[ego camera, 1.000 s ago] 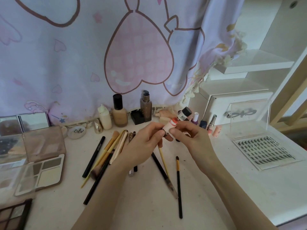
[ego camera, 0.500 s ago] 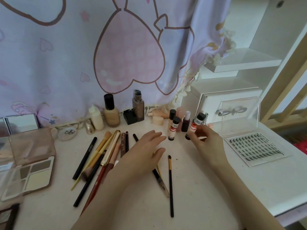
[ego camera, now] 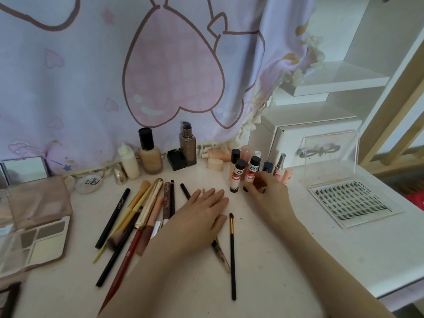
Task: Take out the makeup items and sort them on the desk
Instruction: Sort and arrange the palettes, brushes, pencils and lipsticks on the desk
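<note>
Two small pink-and-white tubes with black caps stand side by side at the back middle of the white desk (ego camera: 286,267). My right hand (ego camera: 269,195) holds the right tube (ego camera: 253,169) by its lower part, upright on the desk, just beside the left tube (ego camera: 237,177). My left hand (ego camera: 203,212) lies flat and open on the desk, palm down, resting over some of the brushes. A fan of makeup brushes and pencils (ego camera: 142,210) lies to its left. One thin black brush (ego camera: 232,255) lies apart on the right.
Foundation bottles (ego camera: 149,154) and small jars line the curtain at the back. Open eyeshadow palettes (ego camera: 39,235) sit at the left edge. A clear lash case (ego camera: 351,203) lies open at the right, in front of a white drawer box (ego camera: 309,138). More small tubes stand behind my right hand.
My hands have separated. The right hand carried the tube to the back of the desk and stood it beside the matching tube. The left hand dropped flat onto the brushes.
</note>
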`<state>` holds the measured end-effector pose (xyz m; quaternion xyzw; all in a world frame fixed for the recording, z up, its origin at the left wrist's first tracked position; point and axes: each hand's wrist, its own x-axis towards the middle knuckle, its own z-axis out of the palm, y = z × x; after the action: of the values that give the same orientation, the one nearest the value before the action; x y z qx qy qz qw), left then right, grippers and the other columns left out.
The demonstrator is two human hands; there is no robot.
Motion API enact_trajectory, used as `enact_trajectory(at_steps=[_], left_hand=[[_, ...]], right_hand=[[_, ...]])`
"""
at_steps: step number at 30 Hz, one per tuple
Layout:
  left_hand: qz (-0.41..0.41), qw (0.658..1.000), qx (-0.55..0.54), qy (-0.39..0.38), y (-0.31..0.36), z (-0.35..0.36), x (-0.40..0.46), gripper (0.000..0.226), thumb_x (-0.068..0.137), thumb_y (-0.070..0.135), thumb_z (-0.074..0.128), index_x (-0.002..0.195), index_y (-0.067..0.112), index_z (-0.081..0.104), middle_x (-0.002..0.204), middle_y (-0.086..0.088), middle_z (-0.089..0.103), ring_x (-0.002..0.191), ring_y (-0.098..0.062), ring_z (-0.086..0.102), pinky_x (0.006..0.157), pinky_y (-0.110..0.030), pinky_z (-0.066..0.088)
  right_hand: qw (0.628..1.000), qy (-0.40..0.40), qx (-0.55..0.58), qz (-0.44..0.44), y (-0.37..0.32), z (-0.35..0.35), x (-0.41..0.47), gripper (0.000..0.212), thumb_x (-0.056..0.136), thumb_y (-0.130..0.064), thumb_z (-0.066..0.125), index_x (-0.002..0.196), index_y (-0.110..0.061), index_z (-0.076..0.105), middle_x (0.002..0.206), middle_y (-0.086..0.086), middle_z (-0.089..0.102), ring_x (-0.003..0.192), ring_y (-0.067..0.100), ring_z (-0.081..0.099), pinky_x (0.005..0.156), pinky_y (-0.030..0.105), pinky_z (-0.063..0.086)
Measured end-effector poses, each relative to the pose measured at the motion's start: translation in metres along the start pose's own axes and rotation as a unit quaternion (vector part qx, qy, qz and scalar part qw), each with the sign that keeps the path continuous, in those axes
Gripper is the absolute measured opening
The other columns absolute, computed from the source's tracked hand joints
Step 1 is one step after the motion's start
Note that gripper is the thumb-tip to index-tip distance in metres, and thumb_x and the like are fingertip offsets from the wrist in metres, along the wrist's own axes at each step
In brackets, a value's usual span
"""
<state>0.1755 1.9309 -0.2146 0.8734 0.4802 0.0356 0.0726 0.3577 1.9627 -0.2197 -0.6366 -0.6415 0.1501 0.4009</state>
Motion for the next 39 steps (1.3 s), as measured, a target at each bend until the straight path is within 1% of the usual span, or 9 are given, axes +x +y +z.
enact_trajectory(at_steps=[6, 10, 13, 16, 20, 25, 30, 35, 39], left_hand=[[0.001, 1.0, 0.0, 0.005, 0.001, -0.002, -0.001, 0.051, 0.099, 0.041, 0.023, 0.147, 0.025, 0.014, 0.156, 0.004, 0.005, 0.143, -0.011, -0.003, 0.111, -0.026, -0.009], [-0.007, 0.999, -0.026, 0.021, 0.003, -0.012, 0.0, 0.049, 0.099, 0.04, 0.025, 0.146, 0.027, 0.019, 0.156, 0.004, 0.01, 0.143, -0.01, -0.001, 0.112, -0.028, -0.005], [-0.046, 0.992, -0.076, 0.095, -0.005, -0.026, -0.004, 0.042, 0.099, 0.031, 0.034, 0.141, 0.028, 0.033, 0.149, 0.006, 0.03, 0.138, -0.009, 0.019, 0.11, -0.024, 0.013], [-0.088, 0.978, -0.105, 0.16, -0.027, -0.043, -0.023, 0.033, 0.096, 0.02, 0.043, 0.128, 0.024, 0.051, 0.128, 0.004, 0.051, 0.12, -0.012, 0.04, 0.093, -0.014, 0.023], [-0.169, 0.956, -0.117, 0.209, -0.061, -0.049, -0.062, 0.026, 0.09, 0.011, 0.052, 0.113, 0.014, 0.063, 0.107, -0.006, 0.062, 0.103, -0.023, 0.052, 0.089, -0.029, 0.038], [-0.199, 0.935, -0.119, 0.267, -0.071, -0.031, -0.084, 0.022, 0.088, 0.014, 0.057, 0.108, 0.017, 0.066, 0.099, -0.003, 0.061, 0.096, -0.021, 0.048, 0.084, -0.028, 0.036], [-0.183, 0.903, -0.141, 0.363, -0.064, -0.023, -0.082, 0.024, 0.088, 0.011, 0.056, 0.11, 0.019, 0.063, 0.096, 0.006, 0.059, 0.09, -0.009, 0.043, 0.083, -0.026, 0.035], [-0.156, 0.918, -0.132, 0.339, -0.061, -0.021, -0.079, 0.031, 0.088, 0.012, 0.056, 0.118, 0.016, 0.058, 0.101, 0.002, 0.058, 0.091, -0.009, 0.041, 0.081, -0.021, 0.033], [-0.153, 0.92, -0.137, 0.333, -0.06, -0.019, -0.083, 0.03, 0.088, 0.011, 0.056, 0.118, 0.015, 0.059, 0.102, 0.0, 0.059, 0.091, -0.009, 0.04, 0.082, -0.016, 0.029]], right_hand=[[0.999, -0.01, 0.039, 0.029, 0.003, -0.008, -0.007, 0.016, 0.084, -0.015, 0.064, 0.1, -0.014, 0.064, 0.089, -0.003, 0.061, 0.076, 0.005, 0.053, 0.064, 0.007, 0.037], [1.0, 0.001, 0.018, 0.023, 0.0, -0.019, -0.027, 0.014, 0.087, -0.014, 0.062, 0.1, -0.012, 0.064, 0.095, 0.0, 0.061, 0.078, 0.007, 0.052, 0.072, 0.011, 0.036], [0.999, 0.005, 0.004, -0.038, -0.014, -0.019, -0.045, 0.01, 0.089, -0.016, 0.059, 0.095, -0.013, 0.067, 0.092, -0.003, 0.06, 0.074, 0.003, 0.05, 0.068, 0.007, 0.034], [0.995, -0.04, 0.005, -0.092, -0.037, -0.012, -0.052, 0.011, 0.09, -0.019, 0.058, 0.096, -0.015, 0.066, 0.091, -0.005, 0.059, 0.079, 0.004, 0.051, 0.071, 0.009, 0.038], [0.979, -0.126, -0.022, -0.156, -0.073, 0.011, -0.048, 0.015, 0.09, -0.025, 0.058, 0.094, -0.015, 0.067, 0.09, -0.001, 0.059, 0.084, 0.011, 0.049, 0.075, 0.02, 0.036], [0.959, -0.189, -0.106, -0.182, -0.105, 0.047, -0.046, 0.024, 0.089, -0.045, 0.052, 0.089, -0.022, 0.061, 0.08, -0.01, 0.043, 0.085, 0.012, 0.044, 0.078, 0.028, 0.034], [0.955, -0.187, -0.163, -0.163, -0.113, 0.068, -0.047, 0.024, 0.089, -0.043, 0.048, 0.089, -0.02, 0.054, 0.093, -0.002, 0.056, 0.096, 0.02, 0.05, 0.086, 0.035, 0.031], [0.954, -0.178, -0.191, -0.145, -0.117, 0.076, -0.047, 0.021, 0.088, -0.041, 0.045, 0.081, -0.022, 0.042, 0.082, -0.005, 0.046, 0.091, 0.019, 0.05, 0.091, 0.039, 0.031], [0.948, -0.152, -0.237, -0.148, -0.118, 0.078, -0.047, 0.024, 0.088, -0.04, 0.044, 0.09, -0.017, 0.052, 0.094, 0.001, 0.058, 0.094, 0.022, 0.051, 0.084, 0.037, 0.03]])
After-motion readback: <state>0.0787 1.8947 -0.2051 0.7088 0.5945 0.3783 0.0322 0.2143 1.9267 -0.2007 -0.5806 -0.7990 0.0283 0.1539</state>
